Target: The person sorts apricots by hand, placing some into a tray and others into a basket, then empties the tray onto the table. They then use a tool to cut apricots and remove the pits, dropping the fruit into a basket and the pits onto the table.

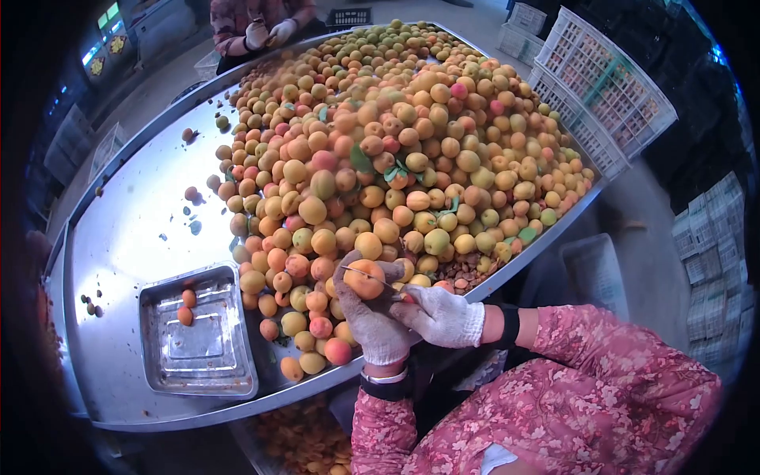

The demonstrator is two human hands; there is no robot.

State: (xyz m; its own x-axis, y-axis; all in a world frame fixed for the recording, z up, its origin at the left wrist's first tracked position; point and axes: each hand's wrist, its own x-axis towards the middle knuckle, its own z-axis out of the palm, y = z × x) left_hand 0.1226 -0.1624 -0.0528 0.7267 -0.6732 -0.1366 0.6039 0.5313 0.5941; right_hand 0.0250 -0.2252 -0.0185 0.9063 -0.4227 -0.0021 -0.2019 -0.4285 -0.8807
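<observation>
My left hand, in a soiled white glove, holds an orange apricot above the near edge of the fruit pile. In my right hand, also gloved, is a small knife; its thin blade lies across the apricot. Both hands are close together. A large heap of apricots, orange, yellow, green and reddish, covers much of the metal table. Several green leaves show among the fruit.
A metal tray with two apricots stands at the left. Across the table are a co-worker's gloved hands. Plastic crates stand at the right edge, and pits lie beside my hands. Below the table are more apricots.
</observation>
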